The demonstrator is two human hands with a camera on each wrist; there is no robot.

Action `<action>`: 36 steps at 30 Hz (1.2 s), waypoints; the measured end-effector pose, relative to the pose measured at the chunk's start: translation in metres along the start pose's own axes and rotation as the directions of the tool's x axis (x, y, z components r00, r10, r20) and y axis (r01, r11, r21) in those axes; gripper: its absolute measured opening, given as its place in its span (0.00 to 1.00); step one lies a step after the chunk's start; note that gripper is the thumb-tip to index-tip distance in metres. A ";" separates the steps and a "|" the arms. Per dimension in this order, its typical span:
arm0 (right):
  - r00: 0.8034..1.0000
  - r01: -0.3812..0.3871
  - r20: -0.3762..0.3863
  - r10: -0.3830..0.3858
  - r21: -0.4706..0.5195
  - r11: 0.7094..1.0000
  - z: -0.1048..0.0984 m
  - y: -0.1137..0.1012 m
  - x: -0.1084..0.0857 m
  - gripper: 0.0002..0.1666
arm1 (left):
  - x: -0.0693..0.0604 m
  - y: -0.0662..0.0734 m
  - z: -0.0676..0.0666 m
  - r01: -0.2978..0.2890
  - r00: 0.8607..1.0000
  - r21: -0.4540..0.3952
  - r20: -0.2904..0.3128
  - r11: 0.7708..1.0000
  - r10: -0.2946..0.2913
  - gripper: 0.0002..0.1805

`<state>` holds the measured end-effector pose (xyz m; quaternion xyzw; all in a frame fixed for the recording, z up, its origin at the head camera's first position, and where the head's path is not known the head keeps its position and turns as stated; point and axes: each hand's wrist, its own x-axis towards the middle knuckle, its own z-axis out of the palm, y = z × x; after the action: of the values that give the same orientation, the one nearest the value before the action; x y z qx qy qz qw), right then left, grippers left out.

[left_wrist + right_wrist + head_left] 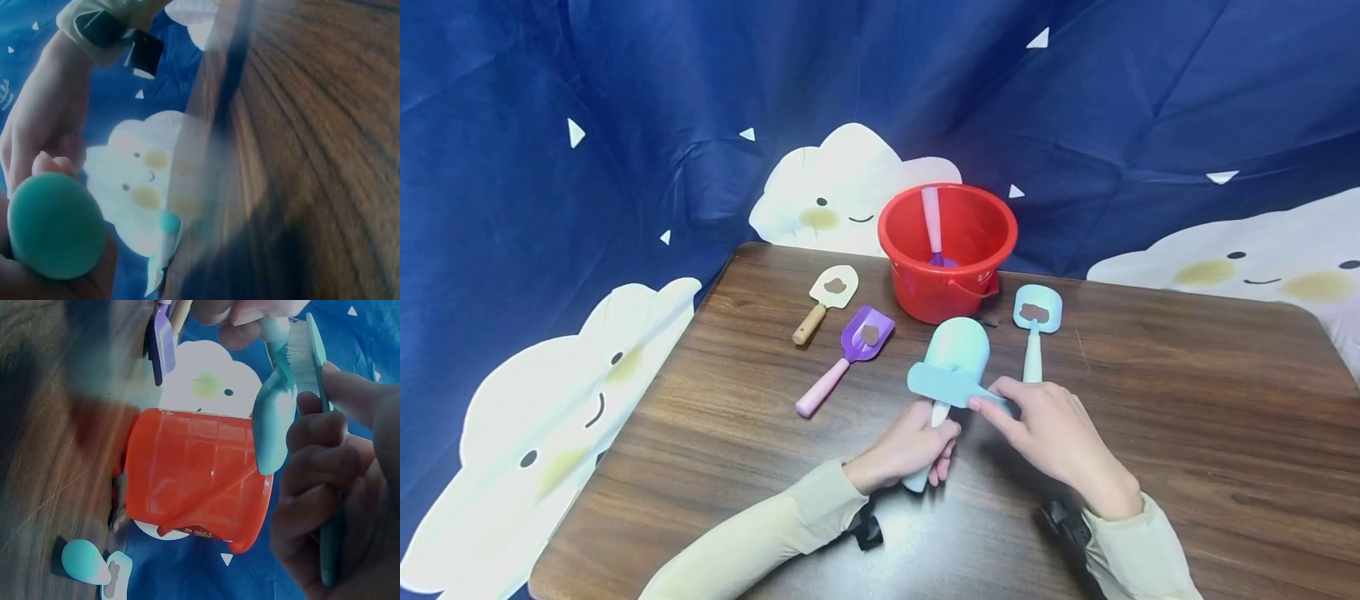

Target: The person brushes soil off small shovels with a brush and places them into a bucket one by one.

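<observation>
Brushing the shovel [958, 342] is judged to be the step in hand. The shovel is held above the table [1187, 400], blade toward 12 o'clock in the head view; the brush [943, 383] lies across the lower blade, its head toward 9 o'clock. In the right wrist view the white bristles [301, 356] appear to meet the shovel near its neck. The next move, in this inspector's judgement, calls for drawing the brush along the blade toward 12 o'clock, with the shovel kept steady; a slack hold below could let the blade twist under the stroke.

Grip, left hand [917, 450]: at 7 o'clock of the blade, fingers curled round the shovel's handle, no visible gap; the rounded handle end protrudes. Grip, right hand [1056, 425]: at 4 o'clock, narrow, thumb and fingers closed on the brush's handle. Firmness cannot be told for either.

Surroundings, taken from the blade: bucket [928, 292] at 12 o'clock, with a pink-handled tool [932, 217] standing tilted inside; small shovel [1034, 333] at 2 o'clock (its handle end is masked by the right hand in the head view, yet the right wrist view shows the two apart); purple shovel [857, 346] at 9 o'clock; trowel [820, 312] at 10 o'clock. These last three bear brown patches; whether any lies beneath the brush cannot be told
</observation>
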<state>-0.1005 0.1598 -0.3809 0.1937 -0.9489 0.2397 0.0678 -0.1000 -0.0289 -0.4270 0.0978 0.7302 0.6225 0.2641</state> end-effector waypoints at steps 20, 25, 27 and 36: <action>0.956 -0.215 -0.207 0.207 -0.016 0.977 -0.012 0.010 0.014 0.23 | -0.007 0.000 0.008 -0.021 0.998 0.122 -0.058 0.992 0.028 0.05; 0.931 -0.259 -0.264 0.253 0.015 0.966 -0.013 0.022 0.013 0.23 | -0.008 0.001 0.010 -0.009 0.999 0.120 -0.035 0.993 0.013 0.03; 0.938 -0.237 -0.252 0.238 0.037 0.971 -0.011 0.023 0.011 0.22 | -0.007 0.001 0.009 -0.002 1.000 0.072 -0.024 0.997 0.004 0.04; 0.985 -0.007 -0.174 0.016 0.049 0.999 -0.007 0.017 -0.002 0.08 | -0.003 0.007 0.002 0.063 0.998 -0.220 -0.008 0.973 -0.066 0.04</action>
<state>-0.1053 0.1776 -0.3824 0.1682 -0.9344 0.2790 0.1443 -0.0979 -0.0273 -0.4198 0.0395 0.6617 0.6913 0.2876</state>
